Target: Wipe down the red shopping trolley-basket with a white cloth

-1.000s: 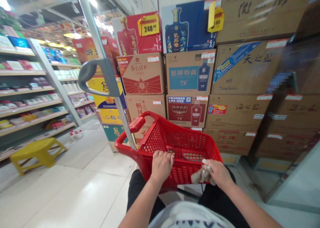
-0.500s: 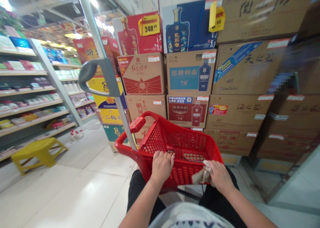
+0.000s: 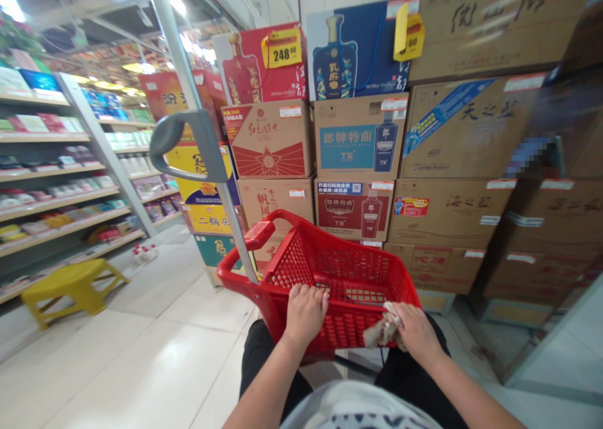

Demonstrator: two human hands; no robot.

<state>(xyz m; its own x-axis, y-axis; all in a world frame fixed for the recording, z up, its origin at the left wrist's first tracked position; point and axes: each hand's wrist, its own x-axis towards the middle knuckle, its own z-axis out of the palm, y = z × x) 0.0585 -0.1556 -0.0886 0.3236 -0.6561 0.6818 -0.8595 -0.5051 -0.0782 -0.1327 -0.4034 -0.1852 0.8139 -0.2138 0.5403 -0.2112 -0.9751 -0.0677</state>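
A red plastic shopping basket (image 3: 348,259) with perforated sides stands across my knees, its grey pull handle (image 3: 210,146) rising at the left. My left hand (image 3: 307,313) is closed over the near rim, fingers curled inward. Toward the right end of that same rim, my right hand (image 3: 419,328) grips a crumpled, stained whitish cloth (image 3: 384,330). Part of the cloth hangs down the outer side of the basket. No goods show inside the basket; its slatted floor is partly hidden by the near wall.
Stacked cartons (image 3: 360,137) rise just beyond the basket. A yellow plastic stool (image 3: 70,291) stands on the tiled floor (image 3: 155,366) at left, before stocked shelves (image 3: 51,165). Small bottles (image 3: 145,253) sit on the floor near those shelves. A glass-like panel edge (image 3: 541,328) is at right.
The cloth and my right hand have shifted very slightly to the right along the rim. My left hand and the basket look unmoved.
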